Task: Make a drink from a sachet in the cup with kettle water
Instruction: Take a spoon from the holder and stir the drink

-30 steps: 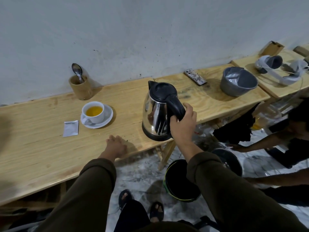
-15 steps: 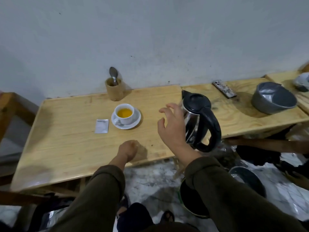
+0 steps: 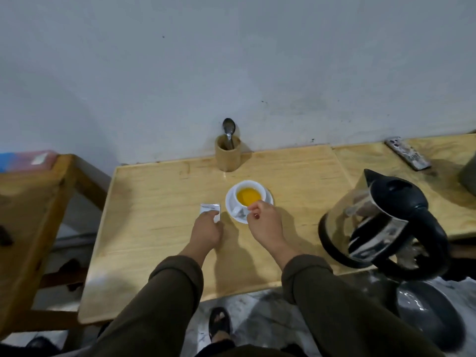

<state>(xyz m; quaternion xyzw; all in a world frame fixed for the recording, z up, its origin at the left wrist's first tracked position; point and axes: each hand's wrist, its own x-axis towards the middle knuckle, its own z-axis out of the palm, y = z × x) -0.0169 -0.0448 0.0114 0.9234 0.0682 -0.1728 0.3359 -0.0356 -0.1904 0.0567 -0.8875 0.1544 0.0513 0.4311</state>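
Observation:
A white cup (image 3: pixel 253 186) of yellow drink stands on a white saucer (image 3: pixel 268 199) in the middle of the wooden table (image 3: pixel 154 240). My right hand (image 3: pixel 266 222) reaches to it, thumb and forefinger pinched at the cup's near rim beside the handle. Left of the saucer lies a small white sachet (image 3: pixel 209 207), flat on the wood. My left hand (image 3: pixel 207 231) has its fingertips curled over the sachet's near right corner. The steel kettle (image 3: pixel 378 222) with black lid and handle stands to the right, apart from both hands.
A wooden holder (image 3: pixel 228 157) with a spoon (image 3: pixel 228 127) stands by the wall behind the cup. A remote (image 3: pixel 407 153) lies at the far right, with a grey bowl (image 3: pixel 469 176) at the frame edge. A dark basin (image 3: pixel 432 315) sits on the floor, and a second wooden table (image 3: pixel 28 202) stands to the left.
My right hand has let go of the kettle, which now stands on the table, and has moved left to the cup. My left hand has gone forward from the table edge to the sachet.

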